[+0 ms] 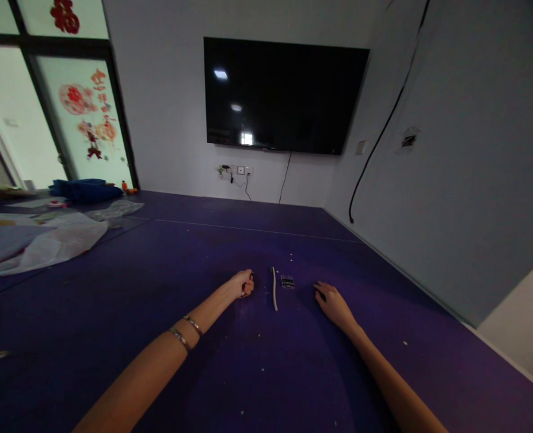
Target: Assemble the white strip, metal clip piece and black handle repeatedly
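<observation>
My left hand (243, 284) is closed just above the purple tabletop (176, 337), with two bracelets on the forearm. A small dark bit shows at its fingers, too little to name. To the right of that hand lies a short pale cord-like strip (274, 291), slightly bent and pointing away from me. Beside the strip is a small flat rectangular piece (288, 282) with a dark patterned middle. My right hand (332, 300) rests on the tabletop to the right of this piece, fingers loosely bent and apart, holding nothing. Neither hand touches the strip or the piece.
Clear plastic sheeting (68, 237) and a blue cloth bundle (86, 190) lie at the left. Small white specks dot the purple surface. A television (284, 96) hangs on the far wall, and a black cable (377, 144) dangles along the right wall.
</observation>
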